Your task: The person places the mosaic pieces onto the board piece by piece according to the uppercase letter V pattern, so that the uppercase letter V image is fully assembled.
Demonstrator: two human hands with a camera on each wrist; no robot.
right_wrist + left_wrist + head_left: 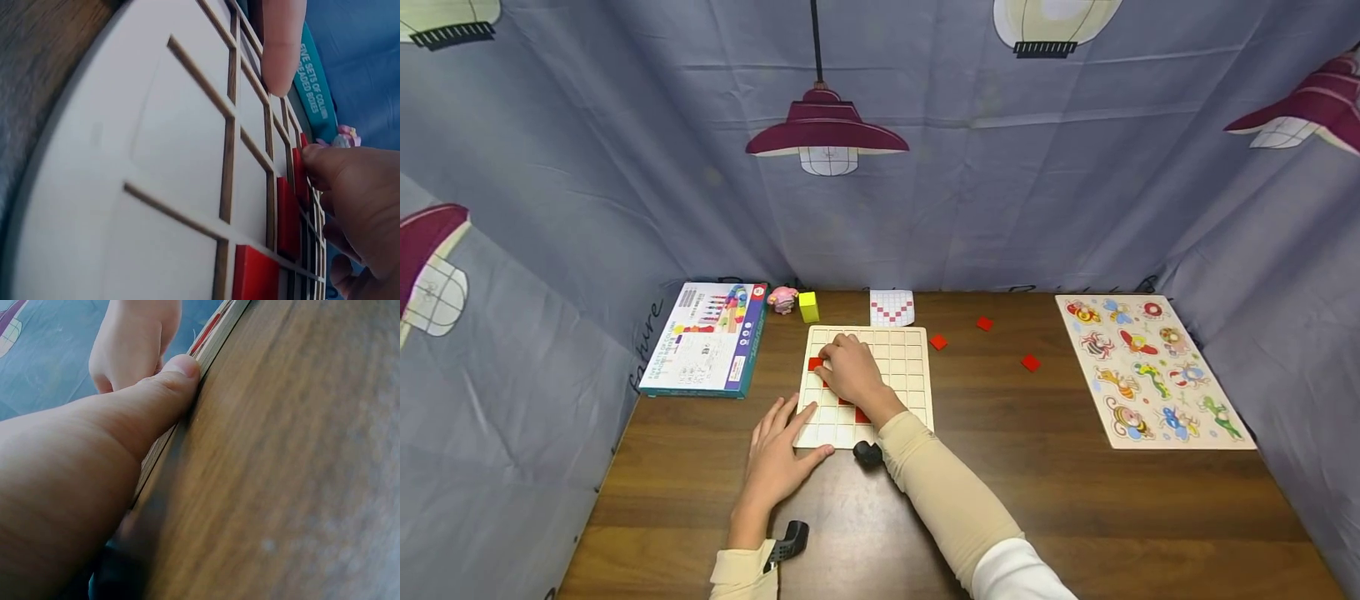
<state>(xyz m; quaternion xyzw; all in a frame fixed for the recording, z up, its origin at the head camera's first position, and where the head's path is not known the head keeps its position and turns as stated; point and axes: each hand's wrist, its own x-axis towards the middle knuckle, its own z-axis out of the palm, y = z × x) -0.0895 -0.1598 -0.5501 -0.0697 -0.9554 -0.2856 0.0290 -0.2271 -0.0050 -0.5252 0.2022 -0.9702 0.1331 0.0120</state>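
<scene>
My right hand (852, 371) reaches over a pale wooden grid board (917, 342), fingers curled. Its thumb and fingertips pinch the leftmost red square tile (815, 364), which lies at a left-hand cell. More red tiles run from there down to the right; the right wrist view shows the nearest red tile (256, 275) raised above the grid lines. My left hand (777, 457) lies at the board's lower left corner with fingers spread, a fingertip on the surface. In the left wrist view its thumb (181, 372) presses against the board's near edge.
A pattern card (892, 309) with red squares stands behind the board. Loose red tiles (984, 323) lie to the right, before a wooden insect puzzle (1150, 375). At left are a boxed set (703, 342), a pink figure (782, 299) and a yellow block (808, 307).
</scene>
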